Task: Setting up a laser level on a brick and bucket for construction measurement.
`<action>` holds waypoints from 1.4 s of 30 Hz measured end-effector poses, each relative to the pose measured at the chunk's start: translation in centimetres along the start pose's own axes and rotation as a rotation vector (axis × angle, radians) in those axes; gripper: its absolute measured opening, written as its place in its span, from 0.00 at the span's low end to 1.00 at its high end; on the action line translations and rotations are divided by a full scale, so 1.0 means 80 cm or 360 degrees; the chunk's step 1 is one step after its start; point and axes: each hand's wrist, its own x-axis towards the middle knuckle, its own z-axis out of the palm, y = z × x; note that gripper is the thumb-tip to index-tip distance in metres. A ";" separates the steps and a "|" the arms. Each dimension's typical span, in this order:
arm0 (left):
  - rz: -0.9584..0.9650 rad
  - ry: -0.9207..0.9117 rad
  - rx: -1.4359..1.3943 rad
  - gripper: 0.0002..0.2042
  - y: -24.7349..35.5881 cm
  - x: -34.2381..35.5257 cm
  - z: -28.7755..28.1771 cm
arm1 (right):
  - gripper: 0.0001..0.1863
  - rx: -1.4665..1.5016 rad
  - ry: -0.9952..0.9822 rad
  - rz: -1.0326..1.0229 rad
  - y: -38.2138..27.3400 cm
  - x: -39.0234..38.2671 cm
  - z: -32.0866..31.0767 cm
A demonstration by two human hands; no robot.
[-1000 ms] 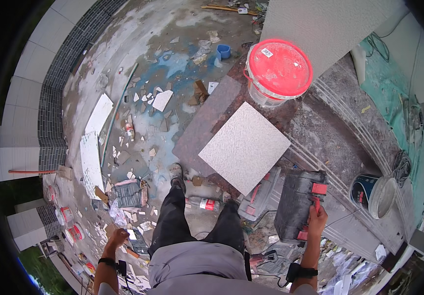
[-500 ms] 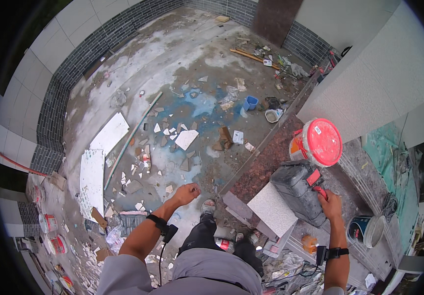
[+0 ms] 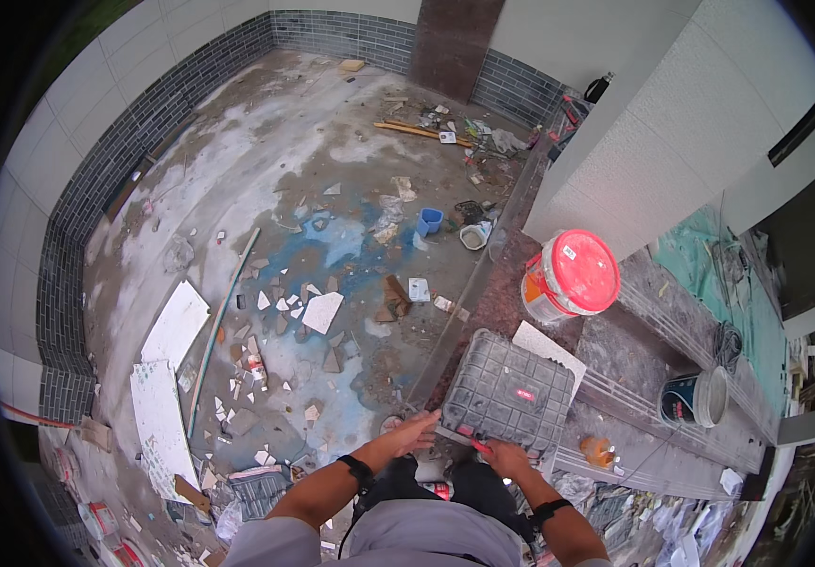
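A dusty black plastic tool case [image 3: 506, 389] lies flat on the red granite step, its ribbed lid up and a small red badge on it. My right hand [image 3: 504, 460] is closed around the red handle [image 3: 475, 442] on the case's near side. Close to the near left corner is my left hand [image 3: 412, 436], fingers stretched out and holding nothing; whether the fingertips touch the case I cannot tell. Part of a pale, rough-faced tile [image 3: 553, 352] shows from beneath the case.
Beyond the case stands a white bucket with a red lid [image 3: 579, 272]. To the right, a dark paint bucket [image 3: 695, 399] is on the lower steps. Broken tile pieces [image 3: 322, 312], a long green pole [image 3: 223, 331] and white boards [image 3: 163, 416] litter the floor at left.
The tool case has gone from tilted upright to lying flat, nearer to me, with my right hand still on its handle. My left hand has come right to its corner and its fingers have straightened.
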 end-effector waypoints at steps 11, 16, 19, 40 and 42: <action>0.0039 0.0177 0.0058 0.51 -0.057 0.102 0.050 | 0.15 0.0018 0.0479 -0.0033 0.016 0.045 0.031; 0.0113 0.0178 0.0001 0.39 -0.019 0.128 0.061 | 0.22 0.0619 0.0725 0.0165 0.029 0.017 0.051; 0.0151 0.0193 -0.0142 0.35 -0.014 0.146 0.051 | 0.28 0.1241 0.0725 0.0420 0.051 0.006 0.099; 0.0388 0.0548 -0.0505 0.24 -0.042 0.168 0.062 | 0.39 0.3178 0.1347 0.0716 0.129 0.077 0.088; 0.0415 0.0554 -0.0467 0.25 -0.042 0.170 0.052 | 0.43 0.2907 0.1390 0.1066 0.110 0.073 0.069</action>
